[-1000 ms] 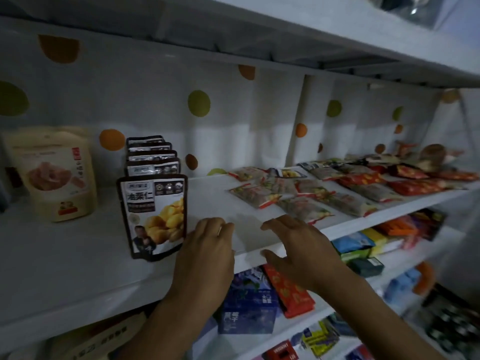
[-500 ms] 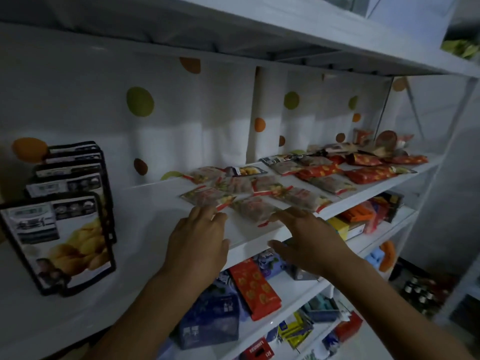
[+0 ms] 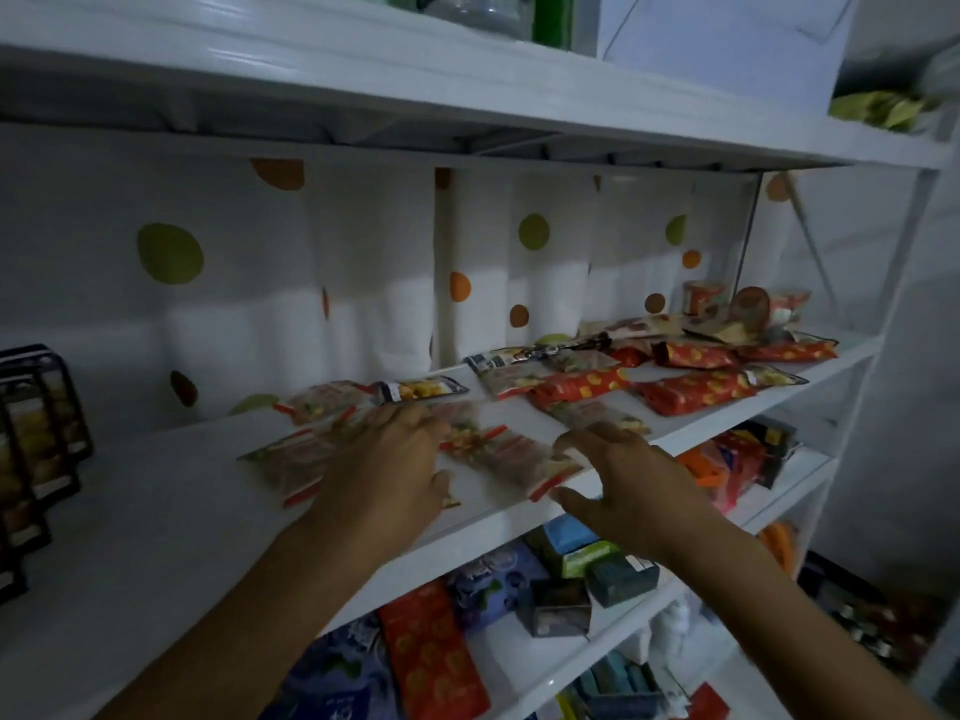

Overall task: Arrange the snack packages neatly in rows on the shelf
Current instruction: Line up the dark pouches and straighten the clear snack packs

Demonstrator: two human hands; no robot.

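The left grip (image 3: 384, 470) lies flat, fingers straight, on clear snack packets (image 3: 291, 459) strewn on the shelf (image 3: 156, 522). The right grip (image 3: 623, 485), fingers loosely spread and holding nothing, sits just beside another clear packet (image 3: 519, 459) lying between the two grips. Beyond the right grip lie red packets (image 3: 691, 392). Well left of the left grip, black pouches (image 3: 31, 449) stand in a row. Under the right grip, the lower shelf (image 3: 545, 662) holds small boxes (image 3: 618, 574).
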